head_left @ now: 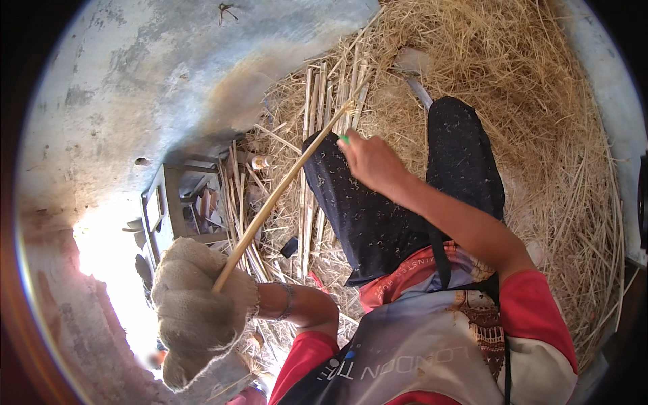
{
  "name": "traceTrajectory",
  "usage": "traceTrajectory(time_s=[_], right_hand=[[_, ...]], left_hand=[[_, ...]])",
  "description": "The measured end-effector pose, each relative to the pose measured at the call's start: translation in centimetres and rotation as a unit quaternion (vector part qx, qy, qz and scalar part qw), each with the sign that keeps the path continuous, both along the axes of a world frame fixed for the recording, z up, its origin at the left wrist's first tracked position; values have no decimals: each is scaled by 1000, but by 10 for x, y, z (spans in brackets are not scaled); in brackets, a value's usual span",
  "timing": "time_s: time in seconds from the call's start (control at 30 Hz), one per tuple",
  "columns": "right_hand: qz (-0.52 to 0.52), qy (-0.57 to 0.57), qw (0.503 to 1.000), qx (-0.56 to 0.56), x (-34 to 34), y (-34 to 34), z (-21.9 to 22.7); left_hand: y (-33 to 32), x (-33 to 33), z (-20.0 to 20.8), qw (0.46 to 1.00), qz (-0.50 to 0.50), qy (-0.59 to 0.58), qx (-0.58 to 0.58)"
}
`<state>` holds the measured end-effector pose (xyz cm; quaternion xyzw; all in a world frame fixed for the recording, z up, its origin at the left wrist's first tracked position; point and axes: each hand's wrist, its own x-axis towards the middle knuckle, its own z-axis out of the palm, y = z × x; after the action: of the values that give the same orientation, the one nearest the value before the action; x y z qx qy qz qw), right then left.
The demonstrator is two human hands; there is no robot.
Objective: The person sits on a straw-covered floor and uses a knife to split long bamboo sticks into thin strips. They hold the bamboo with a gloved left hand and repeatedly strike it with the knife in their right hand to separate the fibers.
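A thick beige knitted glove covers my left hand [202, 297], which is closed round the lower end of a long pale stick [277, 192]. The stick slants up and away to the right, across my left knee, and its far end looks frayed. Just right of that far part, my right hand [371, 158] is bare and closed, above the dark trousers over my knees. A small bit of green [344, 139] shows at its fingertips; the rest of whatever it grips is hidden by the fingers.
Loose straw and shavings [520, 74] cover the floor. Long split strips [314, 108] lie beyond and beside my left knee. A metal blade-like piece [420, 92] is by my right knee. A wooden frame [177, 202] stands against the blue wall [155, 81] at left.
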<state>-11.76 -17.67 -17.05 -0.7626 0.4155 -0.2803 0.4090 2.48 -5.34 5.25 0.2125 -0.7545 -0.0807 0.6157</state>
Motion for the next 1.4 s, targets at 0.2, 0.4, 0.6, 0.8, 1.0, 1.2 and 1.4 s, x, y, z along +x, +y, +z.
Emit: traceTrajectory(time_s=[0.2,0.4,0.6,0.8,1.0,1.2,1.4], right_hand=[[31,-57,992,-111,-3,23,30],[-99,19,981,-165,-4,-28,-45],[27,-86,988,-127,-5,29,50],[-19,-56,990,-132,7,1,18],[96,2,986,-134,-1,37,86],[-20,31,994,-101,-19,-26,-3],[29,-88,980,-174,-1,24,44]], left_hand=[[7,-8,-9,992,59,109,-4],[-1,-23,-8,985,52,166,-6],[12,-27,-9,979,100,176,-6],[6,-10,-16,982,124,143,-22],[12,10,-17,986,124,111,-29],[0,-23,-14,992,50,106,-47],[10,-7,-17,988,99,112,-48]])
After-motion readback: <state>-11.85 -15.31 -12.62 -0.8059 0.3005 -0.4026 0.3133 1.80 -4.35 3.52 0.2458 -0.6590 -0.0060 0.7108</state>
